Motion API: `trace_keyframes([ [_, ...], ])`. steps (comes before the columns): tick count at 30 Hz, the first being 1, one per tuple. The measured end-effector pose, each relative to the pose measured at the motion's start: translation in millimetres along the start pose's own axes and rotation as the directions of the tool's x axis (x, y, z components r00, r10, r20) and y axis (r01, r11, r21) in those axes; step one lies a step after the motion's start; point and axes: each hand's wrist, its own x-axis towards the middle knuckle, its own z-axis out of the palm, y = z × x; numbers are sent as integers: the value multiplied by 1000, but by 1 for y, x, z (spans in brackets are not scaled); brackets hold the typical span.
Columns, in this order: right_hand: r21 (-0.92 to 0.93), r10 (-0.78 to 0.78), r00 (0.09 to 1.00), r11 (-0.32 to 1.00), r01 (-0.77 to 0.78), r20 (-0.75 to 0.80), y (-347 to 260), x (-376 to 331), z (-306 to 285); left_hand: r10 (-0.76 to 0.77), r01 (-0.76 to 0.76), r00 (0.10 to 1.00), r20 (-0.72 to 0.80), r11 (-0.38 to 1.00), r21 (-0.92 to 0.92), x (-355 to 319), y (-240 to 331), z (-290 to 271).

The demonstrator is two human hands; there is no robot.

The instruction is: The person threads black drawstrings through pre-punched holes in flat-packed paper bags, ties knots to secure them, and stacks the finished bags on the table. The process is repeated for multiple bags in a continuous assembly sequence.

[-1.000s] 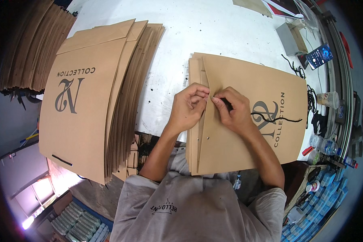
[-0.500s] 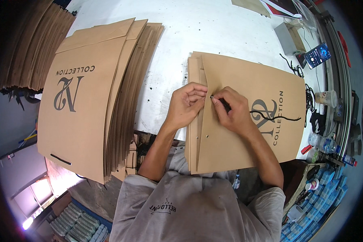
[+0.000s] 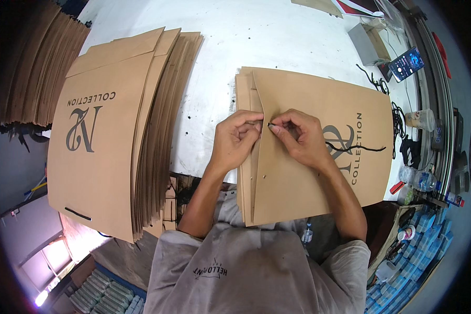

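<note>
A flat brown paper bag [image 3: 298, 104] with dark printed lettering lies on top of a small stack on the white table [image 3: 256, 36]. My left hand [image 3: 238, 137] pinches the bag's folded upper edge. My right hand [image 3: 298, 137] pinches the tip of a black cord [image 3: 357, 148] at a small hole in that edge, fingertips almost touching the left hand's. The rest of the cord trails right across the bag's face. A second small hole [image 3: 267, 177] shows lower on the same fold.
A tall stack of finished brown bags [image 3: 112, 131] lies to the left, one black cord handle showing at its near end. More flat cardboard [image 3: 36, 68] is piled far left. Loose black cords [image 3: 374, 78], a phone [image 3: 406, 63], a small box [image 3: 369, 42], a cup and bottles sit along the right.
My hands have shifted slightly down the fold and closed together, the cord tip now held right at the hole. The bag and stacks have not moved.
</note>
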Motion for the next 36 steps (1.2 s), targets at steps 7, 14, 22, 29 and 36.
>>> trace_keyframes([
  [7, -75, 7, 998, 997, -11, -56, -1, 0, 6, 80, -50, 992, -98, 959, 279, -8, 24, -1],
  [14, -15, -82, 995, 997, 82, -63, -23, -14, 24, 211, -194, 977, -35, 944, 266, -32, 47, -7],
  [22, -292, -373, 919, 900, 325, -125, -44, -24, 31, -316, 312, 941, 121, 949, 51, -23, 51, 2],
  [29, 77, -25, 972, 996, 44, -235, -40, -18, 56, -173, 164, 980, -94, 981, -100, -41, 33, -1],
  [36, -118, -1, 1000, 993, 3, 21, -27, -6, 53, 425, -325, 905, 12, 672, 665, -28, 32, -24],
])
